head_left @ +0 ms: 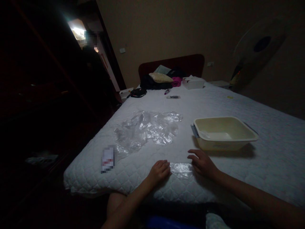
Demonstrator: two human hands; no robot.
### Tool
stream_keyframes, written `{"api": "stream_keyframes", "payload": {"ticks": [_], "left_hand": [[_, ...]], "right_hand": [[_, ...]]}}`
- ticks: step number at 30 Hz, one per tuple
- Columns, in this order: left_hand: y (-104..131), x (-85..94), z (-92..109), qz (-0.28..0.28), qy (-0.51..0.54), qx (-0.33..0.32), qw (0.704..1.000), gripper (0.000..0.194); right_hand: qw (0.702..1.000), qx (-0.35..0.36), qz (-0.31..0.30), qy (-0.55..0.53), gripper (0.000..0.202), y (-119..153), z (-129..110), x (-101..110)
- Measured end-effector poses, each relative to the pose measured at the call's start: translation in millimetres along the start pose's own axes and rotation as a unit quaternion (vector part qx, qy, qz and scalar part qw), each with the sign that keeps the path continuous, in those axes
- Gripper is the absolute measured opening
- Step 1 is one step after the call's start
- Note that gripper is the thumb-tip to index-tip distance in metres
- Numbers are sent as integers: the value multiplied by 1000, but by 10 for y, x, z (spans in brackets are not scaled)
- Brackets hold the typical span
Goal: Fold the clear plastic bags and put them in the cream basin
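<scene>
A small folded clear plastic bag [182, 170] lies flat on the quilted bed near its front edge. My left hand [160, 170] is at the bag's left end, fingers together and bent over that edge. At the other end is my right hand [203, 163], its fingers apart and partly stretched out; whether its thumb touches the plastic is hidden. Beyond my hands spreads a crumpled heap of clear plastic bags [147, 130]. A cream plastic basin [227, 144] with grey handles stands to the right, with a bit of clear plastic inside.
A blurred-out card or phone-like item [108, 159] lies on the bed [90, 152] at left. Farther back are a black pouch [138, 93], piled clothes with a pillow [160, 77], and a white box [193, 82]. A person [95, 70] stands by the doorway; a fan [259, 47] is at right.
</scene>
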State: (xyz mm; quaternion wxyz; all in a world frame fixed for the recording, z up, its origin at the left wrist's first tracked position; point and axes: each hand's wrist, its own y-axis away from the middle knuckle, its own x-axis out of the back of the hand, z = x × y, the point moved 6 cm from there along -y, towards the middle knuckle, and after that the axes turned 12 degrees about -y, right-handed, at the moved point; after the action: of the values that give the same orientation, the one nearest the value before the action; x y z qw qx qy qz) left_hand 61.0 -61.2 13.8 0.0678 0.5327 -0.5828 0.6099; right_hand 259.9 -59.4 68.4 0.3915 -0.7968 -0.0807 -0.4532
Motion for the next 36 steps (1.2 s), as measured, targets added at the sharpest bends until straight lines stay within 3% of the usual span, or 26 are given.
{"api": "stream_keyframes", "payload": {"ticks": [6,10,14,18,20,25,31,36], "left_hand": [[-12,4,-1,-10,5,24,1000,12],[-4,18,-2,-7,17,33,999,12],[-30,47,-20,0,15,43,999,18],[-102,19,-7,9,10,42,999,37],[-134,-28,41,9,14,15,1000,33],[-142,-111,116,-79,73,-17,994,25],[-91,37,168,-213,119,-81,966,55],[-56,65,147,-250,118,-92,957,58]], "right_hand": [[995,27,-82,52,43,59,-351,-422],[989,68,-93,88,37,182,-276,-630],[981,133,-99,105,33,131,-136,-629],[979,148,-101,100,30,6,-59,-641],[980,143,-109,85,30,-7,-43,-679],[981,104,-159,28,37,147,7,-674],[962,92,-248,-63,60,328,-9,-500],[959,82,-257,-87,64,323,-26,-464]]}}
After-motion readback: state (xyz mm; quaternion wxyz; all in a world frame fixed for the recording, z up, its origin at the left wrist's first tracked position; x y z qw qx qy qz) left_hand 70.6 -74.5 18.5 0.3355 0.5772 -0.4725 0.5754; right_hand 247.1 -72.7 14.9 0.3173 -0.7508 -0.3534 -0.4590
